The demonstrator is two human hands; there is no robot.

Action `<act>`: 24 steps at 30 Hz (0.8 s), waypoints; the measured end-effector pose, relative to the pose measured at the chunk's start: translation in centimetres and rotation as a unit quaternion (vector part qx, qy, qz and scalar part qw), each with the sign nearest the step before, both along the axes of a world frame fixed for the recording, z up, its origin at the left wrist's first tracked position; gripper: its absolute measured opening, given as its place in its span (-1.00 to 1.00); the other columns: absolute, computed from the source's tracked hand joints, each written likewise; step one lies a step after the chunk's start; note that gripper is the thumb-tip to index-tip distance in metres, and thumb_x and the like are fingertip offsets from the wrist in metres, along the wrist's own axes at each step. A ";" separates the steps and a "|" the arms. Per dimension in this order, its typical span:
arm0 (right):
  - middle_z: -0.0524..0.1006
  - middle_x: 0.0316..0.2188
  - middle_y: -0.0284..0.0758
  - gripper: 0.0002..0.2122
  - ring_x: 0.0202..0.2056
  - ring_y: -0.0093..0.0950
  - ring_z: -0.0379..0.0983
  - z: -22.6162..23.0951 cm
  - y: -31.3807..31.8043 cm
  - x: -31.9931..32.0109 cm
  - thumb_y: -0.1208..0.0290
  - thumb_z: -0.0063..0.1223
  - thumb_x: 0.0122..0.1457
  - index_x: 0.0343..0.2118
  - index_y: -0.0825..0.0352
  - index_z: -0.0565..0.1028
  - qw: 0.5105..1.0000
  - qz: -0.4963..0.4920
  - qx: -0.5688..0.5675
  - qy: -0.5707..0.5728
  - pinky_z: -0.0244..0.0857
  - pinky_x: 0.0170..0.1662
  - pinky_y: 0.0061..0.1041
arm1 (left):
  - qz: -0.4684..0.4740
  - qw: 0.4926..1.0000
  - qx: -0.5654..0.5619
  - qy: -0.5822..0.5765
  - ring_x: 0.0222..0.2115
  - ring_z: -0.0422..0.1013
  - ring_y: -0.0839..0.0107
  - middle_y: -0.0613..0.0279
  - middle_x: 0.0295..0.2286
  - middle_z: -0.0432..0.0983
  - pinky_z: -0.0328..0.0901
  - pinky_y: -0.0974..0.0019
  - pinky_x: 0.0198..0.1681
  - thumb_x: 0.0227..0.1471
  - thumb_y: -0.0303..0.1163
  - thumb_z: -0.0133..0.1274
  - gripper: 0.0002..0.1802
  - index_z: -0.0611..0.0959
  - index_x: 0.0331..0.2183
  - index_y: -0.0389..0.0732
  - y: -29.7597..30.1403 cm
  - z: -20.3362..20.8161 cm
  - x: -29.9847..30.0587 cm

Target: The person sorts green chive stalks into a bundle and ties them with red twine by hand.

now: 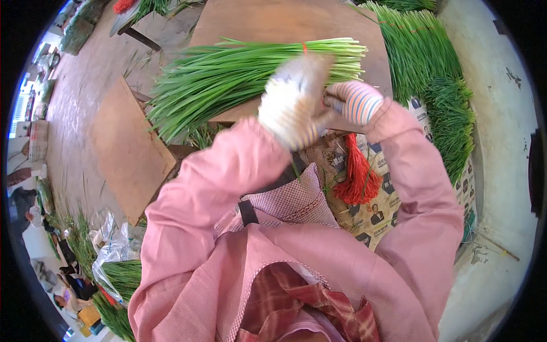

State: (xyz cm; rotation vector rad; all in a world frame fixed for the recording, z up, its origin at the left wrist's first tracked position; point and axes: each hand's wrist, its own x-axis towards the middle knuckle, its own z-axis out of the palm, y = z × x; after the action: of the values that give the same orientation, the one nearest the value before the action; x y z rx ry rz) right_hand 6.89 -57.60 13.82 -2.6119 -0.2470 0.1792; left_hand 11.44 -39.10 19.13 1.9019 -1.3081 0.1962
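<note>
From my remote seat I am looking down through the head camera at two gloved hands working beside a bundle of long green chives [211, 77]. The bundle is lying across the brown tabletop [256, 20], its leaf tips spreading left past the edge and its pale stem ends pointing right, with a red tie [305, 48] showing near those ends. The left hand [296, 97], in a whitish glove, is showing blurred in front of the bundle near the tie, covering part of it; I am not managing to tell whether it is gripping anything. The right hand [356, 102], in a striped glove, is curling its fingers inward just beside the left, below the stem ends; whether they are pinching something is staying unclear to me. Below the hands, a hank of red strings [358, 176] is hanging at the table's near edge, above printed paper [376, 214]. A checked cushion [296, 199] is sitting left of the strings. More chive bundles [421, 48] are lying along the right side, and a brown board [125, 148] is standing out at left, near clear plastic wrapping [122, 245].
</note>
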 end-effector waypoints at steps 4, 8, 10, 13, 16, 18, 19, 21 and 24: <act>0.43 -0.55 -0.13 -0.80 -0.52 -0.33 0.35 -3.1 1.2 -1.7 0.33 -0.10 0.01 -0.39 0.36 0.40 0.980 -0.066 0.189 0.018 0.23 -0.38 -0.45 | 0.130 0.947 0.245 -0.162 0.01 0.01 0.17 0.04 -0.05 0.10 -0.12 0.12 0.06 -0.62 -0.08 0.27 0.08 0.12 -0.02 -0.20 -2.9 -4.0 6.7; 0.44 -0.56 -0.32 -0.64 -0.53 -0.54 0.32 -2.5 0.3 -2.5 0.07 -0.12 0.01 -0.41 0.33 0.43 0.834 -0.280 0.437 0.187 0.17 -0.47 -0.51 | 0.125 0.927 0.317 -0.156 0.00 0.02 0.21 0.10 -0.04 0.10 -0.10 0.11 0.04 -0.64 -0.07 0.28 0.09 0.11 -0.02 -0.18 -3.8 -6.2 7.9; 0.44 -0.54 -0.28 -0.43 -0.55 -0.53 0.32 -1.5 0.4 -2.2 -0.22 -0.14 -0.13 -0.34 0.28 0.41 0.684 -0.389 0.578 0.219 0.09 -0.54 -0.61 | 0.125 0.930 0.307 -0.158 -0.01 0.03 0.21 0.10 -0.04 0.09 -0.11 0.08 0.03 -0.63 -0.06 0.27 0.09 0.11 -0.02 -0.17 -3.8 -6.4 7.6; 0.44 -0.54 -0.27 -0.36 -0.59 -0.51 0.32 -2.7 0.9 0.7 -0.31 -0.18 -0.20 -0.36 0.29 0.40 0.672 -0.362 0.594 0.253 0.05 -0.61 -0.64 | 0.129 0.931 0.290 -0.179 -0.02 0.03 0.21 0.11 -0.05 0.09 -0.12 0.05 0.03 -0.64 -0.06 0.27 0.10 0.10 -0.02 -0.17 -3.7 -6.9 7.0; 0.42 -0.56 -0.33 -0.32 -0.66 -0.57 0.27 -2.5 1.7 2.1 -0.35 -0.25 -0.22 -0.29 0.26 0.38 0.665 -0.324 0.610 0.283 -0.01 -0.73 -0.71 | 0.134 0.931 0.289 -0.176 -0.02 0.03 0.21 0.11 -0.05 0.09 -0.12 0.04 0.02 -0.65 -0.06 0.26 0.10 0.10 -0.02 -0.18 -3.6 -6.7 6.2; 0.39 -0.67 -0.40 -0.41 -0.73 -0.59 0.20 -2.8 2.1 1.9 -0.29 -0.13 -0.22 -0.39 0.22 0.43 0.640 -0.340 0.617 0.307 -0.04 -0.73 -0.68 | 0.131 0.936 0.275 -0.178 -0.02 0.03 0.21 0.12 -0.05 0.09 -0.13 0.03 0.02 -0.63 -0.08 0.24 0.07 0.10 -0.01 -0.17 -3.3 -6.9 5.9; 0.36 -0.69 -0.42 -0.50 -0.73 -0.60 0.18 -2.9 2.8 1.5 -0.19 -0.06 -0.18 -0.41 0.22 0.43 0.674 -0.351 0.592 0.268 -0.05 -0.72 -0.69 | 0.133 0.936 0.273 -0.177 -0.02 0.03 0.21 0.12 -0.05 0.09 -0.13 0.03 0.02 -0.63 -0.08 0.24 0.07 0.10 -0.01 -0.17 -3.1 -7.4 5.9; 0.34 -0.71 -0.44 -0.59 -0.74 -0.61 0.15 -2.7 3.4 0.7 -0.08 0.00 -0.14 -0.44 0.22 0.44 0.709 -0.359 0.562 0.229 -0.06 -0.72 -0.71 | 0.146 0.933 0.244 -0.219 -0.02 0.03 0.21 0.13 -0.05 0.09 -0.13 0.04 0.03 -0.62 -0.13 0.23 0.07 0.10 -0.01 -0.16 -2.9 -7.6 5.7; 0.37 -0.65 -0.46 -0.74 -0.65 -0.64 0.21 -2.2 3.3 -0.6 0.19 0.05 -0.08 -0.41 0.27 0.45 0.745 -0.295 0.539 0.259 0.05 -0.65 -0.67 | 0.086 0.941 0.261 -0.196 -0.01 0.04 0.23 0.10 -0.05 0.10 -0.07 0.07 0.02 -0.65 -0.23 0.24 0.05 0.12 -0.01 -0.12 -0.4 -6.2 7.3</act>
State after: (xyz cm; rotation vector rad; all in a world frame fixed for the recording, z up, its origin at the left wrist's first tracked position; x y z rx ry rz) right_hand 6.26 -54.31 11.63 -1.2884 0.5378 0.3799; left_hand 18.74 -39.51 12.90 2.5280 -1.5658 0.3601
